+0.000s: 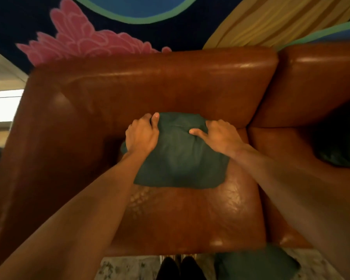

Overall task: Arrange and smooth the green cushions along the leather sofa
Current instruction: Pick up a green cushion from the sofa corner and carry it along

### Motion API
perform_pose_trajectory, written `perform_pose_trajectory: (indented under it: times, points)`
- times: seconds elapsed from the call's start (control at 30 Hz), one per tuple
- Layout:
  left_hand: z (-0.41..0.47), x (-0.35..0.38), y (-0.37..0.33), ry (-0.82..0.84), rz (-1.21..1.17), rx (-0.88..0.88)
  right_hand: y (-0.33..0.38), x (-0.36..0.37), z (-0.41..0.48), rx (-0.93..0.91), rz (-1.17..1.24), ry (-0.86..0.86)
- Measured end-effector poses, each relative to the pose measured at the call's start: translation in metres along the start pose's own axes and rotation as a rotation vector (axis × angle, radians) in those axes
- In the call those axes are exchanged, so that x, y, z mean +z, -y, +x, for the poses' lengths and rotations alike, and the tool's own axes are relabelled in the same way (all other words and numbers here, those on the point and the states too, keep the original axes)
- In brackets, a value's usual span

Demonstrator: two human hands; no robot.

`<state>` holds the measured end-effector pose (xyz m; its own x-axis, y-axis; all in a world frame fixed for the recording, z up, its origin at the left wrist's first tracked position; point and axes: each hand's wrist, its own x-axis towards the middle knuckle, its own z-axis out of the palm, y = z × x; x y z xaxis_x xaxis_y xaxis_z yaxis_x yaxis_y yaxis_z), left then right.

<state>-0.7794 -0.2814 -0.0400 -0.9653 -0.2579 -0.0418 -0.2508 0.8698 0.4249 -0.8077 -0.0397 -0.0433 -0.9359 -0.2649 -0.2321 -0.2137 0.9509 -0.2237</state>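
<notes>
— Head view: green cushion [178, 156] on sofa [170, 85] seat, top edge against backrest, roughly square, no clear long axis.
— Hands?
— Left hand [142, 136] and right hand [218, 134] apart, each gripping a top corner; fabric dark, creased.

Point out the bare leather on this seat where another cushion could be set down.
Free: the front of the seat, between the green cushion and the front edge. Crowded: the back, where the left hand and right hand grip the cushion against the backrest.
</notes>
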Motion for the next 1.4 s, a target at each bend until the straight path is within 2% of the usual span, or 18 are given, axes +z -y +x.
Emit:
perform_pose_trajectory:
  times: [0.2,0.4,0.73,0.83,0.97,1.03,1.1,1.2,1.4]
  points:
    - [0.043,0.013,0.004,-0.042,0.004,-0.034,0.000,-0.016,0.047,-0.046,-0.001,0.020]
    - [0.073,0.023,0.009,-0.022,-0.014,-0.034,0.003,-0.020,0.072,0.021,0.040,0.074]
    - [0.075,0.022,0.008,-0.035,0.022,-0.033,0.003,-0.010,0.071,0.107,0.099,-0.035]
    - [0.063,0.010,0.000,-0.158,0.132,0.103,0.003,-0.012,0.057,0.140,0.106,-0.081]
    - [0.035,0.003,-0.013,-0.271,0.126,0.430,0.008,-0.017,0.019,0.129,0.132,-0.236]
    - [0.013,0.008,-0.021,-0.194,0.031,0.581,0.010,-0.016,-0.008,0.137,0.143,-0.319]
    - [-0.014,0.016,-0.025,-0.056,-0.045,0.647,0.011,-0.008,-0.039,0.167,0.173,-0.341]
    - [-0.051,0.031,-0.024,0.096,-0.052,0.649,0.008,0.013,-0.085,0.198,0.227,-0.325]
    - [-0.106,0.058,-0.019,0.286,-0.033,0.624,0.001,0.056,-0.160,0.294,0.303,-0.214]
